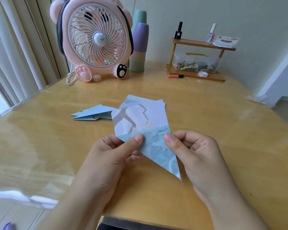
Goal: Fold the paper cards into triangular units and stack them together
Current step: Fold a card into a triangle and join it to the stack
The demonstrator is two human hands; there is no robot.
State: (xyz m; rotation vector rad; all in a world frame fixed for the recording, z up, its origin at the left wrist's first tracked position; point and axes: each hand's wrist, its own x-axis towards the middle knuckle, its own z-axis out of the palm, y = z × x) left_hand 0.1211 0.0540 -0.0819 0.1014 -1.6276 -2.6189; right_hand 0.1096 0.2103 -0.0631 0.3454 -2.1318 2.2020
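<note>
Partly done: pale blue folded paper triangles [91, 113] stacked far left on the wooden table [206, 122]. Part-folded blue printed card [145, 128] pinched by left hand [106, 156] and right hand [198, 155]; flat cards [156, 102] still unfolded behind.

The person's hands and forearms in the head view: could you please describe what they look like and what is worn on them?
Both the left hand and the right hand are bare: no gloves, rings, watch or sleeves show. The fingers have short, unpainted nails.

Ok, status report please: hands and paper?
Both hands pinch half-folded blue patterned paper card. Folded blue triangular units lie behind. Nothing obstructs.
</note>
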